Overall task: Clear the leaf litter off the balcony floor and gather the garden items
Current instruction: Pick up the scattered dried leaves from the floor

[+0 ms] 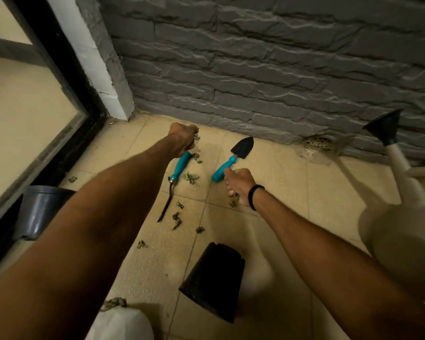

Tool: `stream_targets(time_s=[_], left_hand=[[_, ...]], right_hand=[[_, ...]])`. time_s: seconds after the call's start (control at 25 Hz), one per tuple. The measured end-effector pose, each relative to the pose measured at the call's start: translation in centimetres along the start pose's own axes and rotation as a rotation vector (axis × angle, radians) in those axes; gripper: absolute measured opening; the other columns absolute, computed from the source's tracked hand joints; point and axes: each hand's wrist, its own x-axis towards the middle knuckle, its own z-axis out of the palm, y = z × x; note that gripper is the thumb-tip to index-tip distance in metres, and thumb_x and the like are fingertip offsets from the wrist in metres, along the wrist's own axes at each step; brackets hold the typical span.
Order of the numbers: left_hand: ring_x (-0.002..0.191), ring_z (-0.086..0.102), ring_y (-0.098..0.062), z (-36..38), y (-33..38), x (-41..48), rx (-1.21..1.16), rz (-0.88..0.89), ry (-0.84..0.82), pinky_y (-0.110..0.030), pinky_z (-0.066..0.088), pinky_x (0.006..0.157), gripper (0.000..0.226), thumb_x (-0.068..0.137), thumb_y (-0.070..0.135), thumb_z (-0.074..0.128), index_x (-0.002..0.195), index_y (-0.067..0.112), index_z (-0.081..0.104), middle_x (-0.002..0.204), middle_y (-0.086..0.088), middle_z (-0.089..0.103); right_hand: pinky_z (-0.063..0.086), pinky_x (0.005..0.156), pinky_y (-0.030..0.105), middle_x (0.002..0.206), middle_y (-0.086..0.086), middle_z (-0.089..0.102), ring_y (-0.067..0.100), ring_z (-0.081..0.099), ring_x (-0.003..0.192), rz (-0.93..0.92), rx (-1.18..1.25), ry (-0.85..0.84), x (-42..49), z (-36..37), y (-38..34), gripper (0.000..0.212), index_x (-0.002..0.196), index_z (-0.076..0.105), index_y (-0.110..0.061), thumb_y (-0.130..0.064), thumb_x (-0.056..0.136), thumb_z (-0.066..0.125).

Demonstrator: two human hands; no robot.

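Leaf litter (191, 178) lies scattered between rake (180, 166) and trowel (234, 155), near wall (255, 69).

Home balcony: tiled floor (280, 192), stone wall (255, 69), drain (319, 142).

Bare tile (206, 173) between rake (176, 177) and trowel (233, 155)

Tiled floor (280, 182): trowel (233, 157), hand rake (176, 177), dry leaves (190, 177), tipped black pot (214, 283)
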Motion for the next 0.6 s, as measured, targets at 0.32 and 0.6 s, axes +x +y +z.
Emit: stream_targets(time_s=[0.32,0.6], left_hand=[[0.049,0.050,-0.015,-2.9,0.4,-2.8,-0.080,-0.135,0.223,-0.022,0.042,0.044,0.019,0.098,0.021,0.056,0.099,0.004,0.063,0.082,-0.008,0.061],[0.089,0.067,-0.024,-12.6,4.6,-16.6,0.098,-0.249,0.393,-0.035,0.059,0.076,0.022,0.100,0.027,0.053,0.105,0.007,0.063,0.104,-0.013,0.069]], right_hand=[[0.036,0.042,0.025,0.078,0.007,0.054,0.017,0.047,0.049,0.053,0.189,0.038,-0.9,6.1,-7.2,0.027,0.098,0.056,-0.008,-0.033,0.093,0.052],[0.048,0.068,0.034,0.089,0.013,0.069,0.028,0.064,0.088,-0.226,-0.499,0.058,-16.7,8.5,-16.2,0.032,0.086,0.065,-0.005,-0.032,0.091,0.050]])
